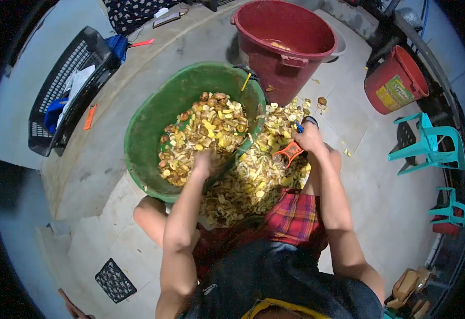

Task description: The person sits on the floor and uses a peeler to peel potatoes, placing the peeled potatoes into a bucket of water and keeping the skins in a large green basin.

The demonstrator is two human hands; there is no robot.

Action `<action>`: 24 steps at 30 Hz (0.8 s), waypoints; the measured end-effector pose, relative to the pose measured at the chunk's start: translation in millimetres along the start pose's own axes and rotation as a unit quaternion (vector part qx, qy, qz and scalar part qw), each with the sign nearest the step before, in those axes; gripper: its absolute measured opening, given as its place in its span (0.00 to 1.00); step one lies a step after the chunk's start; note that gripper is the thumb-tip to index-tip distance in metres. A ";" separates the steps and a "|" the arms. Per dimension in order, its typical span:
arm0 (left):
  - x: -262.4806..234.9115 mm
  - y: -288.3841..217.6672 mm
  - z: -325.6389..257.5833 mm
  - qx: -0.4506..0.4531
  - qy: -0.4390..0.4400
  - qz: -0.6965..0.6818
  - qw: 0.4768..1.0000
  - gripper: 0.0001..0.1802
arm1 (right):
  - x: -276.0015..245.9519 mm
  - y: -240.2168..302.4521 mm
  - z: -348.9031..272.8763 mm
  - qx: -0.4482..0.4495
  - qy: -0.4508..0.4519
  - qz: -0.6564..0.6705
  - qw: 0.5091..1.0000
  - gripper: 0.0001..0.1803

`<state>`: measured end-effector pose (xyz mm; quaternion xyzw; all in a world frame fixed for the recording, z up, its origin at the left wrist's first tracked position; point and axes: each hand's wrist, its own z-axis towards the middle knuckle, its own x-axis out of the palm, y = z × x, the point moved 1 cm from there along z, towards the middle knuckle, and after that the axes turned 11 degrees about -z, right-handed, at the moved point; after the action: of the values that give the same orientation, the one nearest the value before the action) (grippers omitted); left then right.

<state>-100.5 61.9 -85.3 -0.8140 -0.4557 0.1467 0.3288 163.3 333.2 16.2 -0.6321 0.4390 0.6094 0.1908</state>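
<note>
My left hand (203,161) reaches into a large green tub (139,141), its fingers buried among brown-skinned, potato-like pieces and cream-yellow slices (211,125). Whether those fingers grip anything is hidden. To the right of the tub, my right hand (310,139) is closed on what looks like an orange peeler (290,153), its forked end pointing left. A small blue piece (299,127) shows by the same hand. Below lies a broad heap of pale peelings and slices (248,181), between the tub and my legs.
A big dark-red tub (275,69) stands beyond the heap. Farther right are a red bucket (394,82) and teal plastic stools (429,143). A black crate (70,90) holding cloths is at the left. A patterned black mat (115,280) lies at lower left.
</note>
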 end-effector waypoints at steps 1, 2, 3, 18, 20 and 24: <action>25.5 -28.7 4.2 0.051 0.010 -0.038 0.998 0.17 | 16.5 -18.5 8.1 0.017 -0.003 0.028 0.999 0.24; 43.4 -57.5 8.8 0.099 0.008 -0.083 0.992 0.19 | 22.7 -10.5 3.2 0.036 -0.019 0.013 0.999 0.23; 58.0 -90.7 9.5 0.180 0.115 -0.142 0.966 0.23 | 20.2 0.6 0.6 0.031 -0.028 0.004 0.999 0.22; 95.8 39.8 293.0 0.256 0.046 0.607 0.751 0.27 | -10.1 30.8 42.8 0.023 0.082 0.021 0.996 0.14; 126.3 45.0 318.4 0.227 0.064 0.632 0.738 0.28 | -10.2 25.6 46.0 0.021 0.070 0.032 0.997 0.12; 137.9 41.8 343.7 0.191 0.058 0.656 0.728 0.29 | -10.8 34.1 54.0 -0.019 0.084 -0.003 0.996 0.12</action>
<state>-184.0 300.2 -359.5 -0.8373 0.2495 0.3621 0.3248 105.3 360.1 26.3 -0.6855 0.4401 0.5619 0.1436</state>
